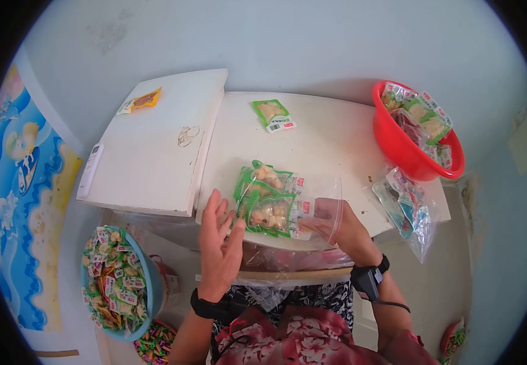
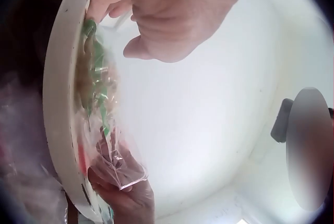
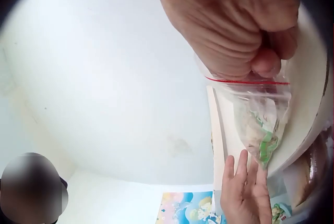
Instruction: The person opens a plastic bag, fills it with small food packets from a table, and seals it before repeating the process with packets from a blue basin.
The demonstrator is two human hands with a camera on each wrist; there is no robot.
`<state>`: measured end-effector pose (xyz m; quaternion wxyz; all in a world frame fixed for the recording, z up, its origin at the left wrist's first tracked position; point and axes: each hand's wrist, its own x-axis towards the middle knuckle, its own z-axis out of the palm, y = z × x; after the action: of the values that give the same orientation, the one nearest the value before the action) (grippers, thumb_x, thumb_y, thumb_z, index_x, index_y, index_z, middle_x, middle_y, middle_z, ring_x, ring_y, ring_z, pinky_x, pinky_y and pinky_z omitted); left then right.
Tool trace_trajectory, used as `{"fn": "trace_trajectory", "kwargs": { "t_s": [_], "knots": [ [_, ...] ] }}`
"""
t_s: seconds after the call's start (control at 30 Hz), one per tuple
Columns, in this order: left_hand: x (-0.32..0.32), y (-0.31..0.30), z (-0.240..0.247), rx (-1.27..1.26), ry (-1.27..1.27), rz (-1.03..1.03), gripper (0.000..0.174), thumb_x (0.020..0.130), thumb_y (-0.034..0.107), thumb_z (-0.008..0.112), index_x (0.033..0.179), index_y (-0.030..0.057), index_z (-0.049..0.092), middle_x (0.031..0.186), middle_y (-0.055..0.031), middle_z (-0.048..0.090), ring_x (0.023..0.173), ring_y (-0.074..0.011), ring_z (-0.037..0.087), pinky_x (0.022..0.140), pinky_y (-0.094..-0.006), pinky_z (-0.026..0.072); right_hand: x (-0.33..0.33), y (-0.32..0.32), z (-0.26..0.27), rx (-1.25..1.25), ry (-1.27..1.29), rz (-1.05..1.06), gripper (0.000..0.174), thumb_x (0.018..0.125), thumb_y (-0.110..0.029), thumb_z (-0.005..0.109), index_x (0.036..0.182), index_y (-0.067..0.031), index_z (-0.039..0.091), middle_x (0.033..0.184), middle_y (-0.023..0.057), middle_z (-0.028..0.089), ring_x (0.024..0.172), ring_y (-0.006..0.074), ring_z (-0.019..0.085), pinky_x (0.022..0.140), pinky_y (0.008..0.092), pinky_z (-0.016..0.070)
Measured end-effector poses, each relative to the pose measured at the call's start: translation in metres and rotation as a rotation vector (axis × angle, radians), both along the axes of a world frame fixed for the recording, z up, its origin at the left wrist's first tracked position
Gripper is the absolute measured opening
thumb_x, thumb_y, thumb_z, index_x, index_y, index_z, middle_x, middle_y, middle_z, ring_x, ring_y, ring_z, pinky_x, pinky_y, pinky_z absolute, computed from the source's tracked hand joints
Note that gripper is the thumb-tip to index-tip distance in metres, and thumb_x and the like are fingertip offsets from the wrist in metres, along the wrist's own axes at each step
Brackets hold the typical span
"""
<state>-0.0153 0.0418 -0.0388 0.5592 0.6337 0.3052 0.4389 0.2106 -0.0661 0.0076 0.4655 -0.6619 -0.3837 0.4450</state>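
Note:
A clear zip bag lies on the white table with green-edged snack packets inside. Its mouth faces right, and a red zip line crosses the bag in the right wrist view. My left hand is at the bag's closed left end, fingers extended and spread, thumb close to the plastic. At the mouth, my right hand has its fingers within the clear plastic, by the packets' white ends. The left wrist view shows my left hand above one end of the bag and my right hand at the other.
A single green packet lies farther back. A red basin of packets and a clear bag are at right. On the left panel are a yellow packet and a remote; a blue tub of packets stands below.

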Motion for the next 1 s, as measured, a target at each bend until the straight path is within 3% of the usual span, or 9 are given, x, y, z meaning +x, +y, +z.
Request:
{"fn": "trace_trajectory", "kwargs": {
  "t_s": [0.2, 0.3, 0.4, 0.47, 0.57, 0.67, 0.7, 0.83, 1.0],
  "knots": [
    [0.001, 0.002, -0.004, -0.05, 0.059, -0.077, 0.06, 0.101, 0.006, 0.061, 0.156, -0.0014, 0.036, 0.151, -0.0192, 0.048, 0.136, -0.029, 0.053, 0.111, -0.0392, 0.0456, -0.013, 0.021, -0.026, 0.149, 0.061, 0.049, 0.028, 0.092, -0.02, 0.078, 0.107, 0.0038, 0.073, 0.091, 0.0068, 0.075, 0.075, 0.0093, 0.065, 0.067, 0.0269, 0.0509],
    [-0.002, 0.008, -0.01, 0.339, 0.342, 0.02, 0.056, 0.098, 0.006, 0.064, 0.15, -0.0011, 0.046, 0.141, -0.0172, 0.055, 0.123, -0.0269, 0.059, 0.104, -0.0373, 0.049, -0.014, 0.018, -0.022, 0.135, -0.08, 0.019, 0.032, 0.094, -0.02, 0.076, 0.112, 0.0055, 0.071, 0.089, 0.0083, 0.074, 0.071, 0.0104, 0.065, 0.062, 0.026, 0.0513],
    [-0.001, 0.005, -0.006, 0.41, 0.373, 0.081, 0.053, 0.095, 0.005, 0.066, 0.146, -0.0014, 0.05, 0.136, -0.0177, 0.057, 0.118, -0.0274, 0.06, 0.1, -0.0386, 0.0496, -0.019, 0.001, -0.002, 0.127, -0.005, -0.096, 0.031, 0.097, -0.02, 0.073, 0.112, 0.0068, 0.07, 0.088, 0.0092, 0.073, 0.065, 0.011, 0.064, 0.055, 0.0245, 0.0503],
    [-0.004, 0.002, -0.007, 0.417, 0.353, 0.116, 0.053, 0.095, 0.006, 0.066, 0.145, -0.0012, 0.051, 0.134, -0.0187, 0.058, 0.119, -0.0292, 0.059, 0.102, -0.0399, 0.0485, -0.015, -0.017, -0.006, 0.2, 0.027, -0.217, 0.028, 0.099, -0.018, 0.071, 0.109, 0.007, 0.07, 0.088, 0.0095, 0.072, 0.061, 0.0111, 0.062, 0.051, 0.0237, 0.0491],
    [-0.006, 0.002, -0.002, 0.541, 0.363, 0.163, 0.054, 0.094, 0.006, 0.067, 0.145, -0.0009, 0.051, 0.134, -0.0205, 0.058, 0.122, -0.0321, 0.058, 0.104, -0.0419, 0.0471, 0.008, -0.049, -0.012, 0.198, 0.015, -0.317, 0.031, 0.101, -0.022, 0.068, 0.117, 0.0051, 0.067, 0.095, 0.0103, 0.072, 0.07, 0.0122, 0.066, 0.059, 0.0252, 0.0518],
    [-0.002, 0.004, 0.019, 0.721, 0.371, 0.116, 0.057, 0.092, 0.008, 0.068, 0.146, -0.0008, 0.05, 0.137, -0.0222, 0.056, 0.127, -0.0358, 0.056, 0.107, -0.0441, 0.0452, 0.008, -0.06, -0.012, 0.257, -0.116, -0.409, 0.041, 0.103, -0.026, 0.065, 0.13, 0.0035, 0.059, 0.107, 0.0119, 0.07, 0.089, 0.0145, 0.067, 0.075, 0.0289, 0.0541],
    [0.001, 0.008, 0.03, 0.783, 0.371, 0.085, 0.059, 0.091, 0.008, 0.069, 0.146, -0.0007, 0.05, 0.139, -0.0227, 0.056, 0.128, -0.0372, 0.055, 0.109, -0.0449, 0.0445, 0.008, -0.059, -0.016, 0.245, -0.129, -0.385, 0.064, 0.1, -0.035, 0.068, 0.147, 0.0006, 0.045, 0.117, 0.0156, 0.068, 0.108, 0.0197, 0.065, 0.089, 0.0329, 0.0521],
    [0.031, 0.028, 0.072, 0.771, 0.444, -0.143, 0.065, 0.089, 0.012, 0.073, 0.147, -0.0002, 0.049, 0.146, -0.0238, 0.052, 0.137, -0.0395, 0.05, 0.113, -0.0455, 0.0413, 0.006, -0.04, -0.03, 0.192, -0.492, -0.374, 0.099, 0.089, -0.042, 0.08, 0.162, -0.0051, 0.026, 0.122, 0.0196, 0.068, 0.112, 0.0273, 0.066, 0.091, 0.0363, 0.0524],
    [0.056, 0.057, 0.079, 0.689, 0.526, -0.352, 0.079, 0.084, 0.017, 0.079, 0.153, 0.0028, 0.042, 0.151, -0.0238, 0.049, 0.142, -0.0381, 0.046, 0.118, -0.0436, 0.0383, 0.017, -0.011, -0.034, 0.256, -0.357, -0.275, 0.094, 0.086, -0.016, 0.081, 0.162, -0.0061, 0.027, 0.103, 0.0128, 0.072, 0.096, 0.0196, 0.069, 0.084, 0.0335, 0.053]
  ]
}}
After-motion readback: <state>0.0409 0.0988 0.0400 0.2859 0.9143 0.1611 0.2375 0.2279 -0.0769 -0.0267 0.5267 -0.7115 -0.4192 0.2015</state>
